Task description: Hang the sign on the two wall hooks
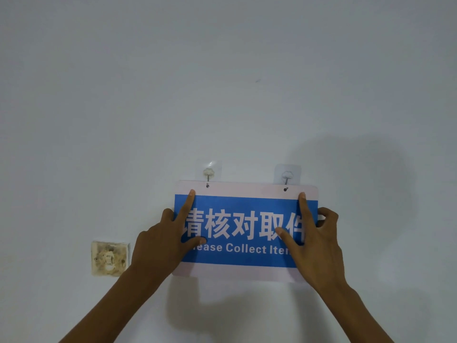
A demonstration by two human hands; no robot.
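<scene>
A blue and white sign [244,209] with Chinese characters and the words "Please Collect Item" lies flat against the wall. Two clear adhesive hooks, the left hook [208,172] and the right hook [287,175], sit just above its top edge. Each hook's metal pin reaches down to a small hole near the sign's top edge. My left hand [163,240] grips the sign's left edge, index finger pointing up toward the left hole. My right hand [315,240] grips the right edge, index finger stretched up below the right hole.
A stained, yellowed switch plate [109,258] is set in the wall to the lower left of the sign. The rest of the white wall [222,82] is bare, with a small dark mark above and soft shadows to the right and below.
</scene>
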